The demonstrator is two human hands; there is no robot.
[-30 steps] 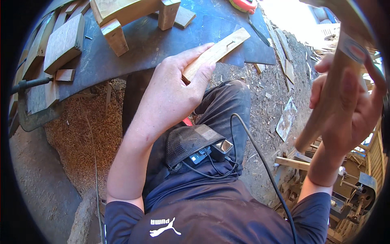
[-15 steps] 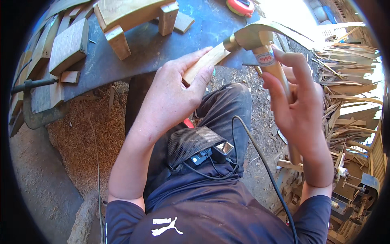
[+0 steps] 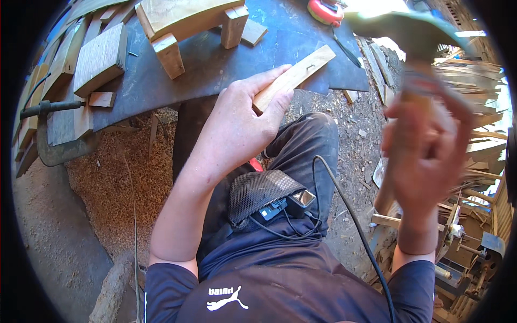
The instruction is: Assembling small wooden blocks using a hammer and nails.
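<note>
My left hand (image 3: 249,116) is closed around the lower end of a short wooden block (image 3: 293,78) above the near edge of the table. A small nail (image 3: 311,68), seemingly bent over, shows on the block's upper face. To the right, my right hand (image 3: 428,151) grips the wooden handle of a claw hammer (image 3: 414,37), blurred by motion. Its metal head is up, apart from the block.
Curved wooden pieces (image 3: 191,19) lie on the blue-grey table (image 3: 148,91), with a red tape measure (image 3: 325,12) at the back. A C-clamp (image 3: 54,110) grips the left edge. A cable (image 3: 344,199) runs from a mesh pouch (image 3: 261,194) on my lap. Wood scraps pile up right.
The hammer has moved off the block, up and to the right, with my right hand. The block stays in my left hand, its upper face and nail now uncovered.
</note>
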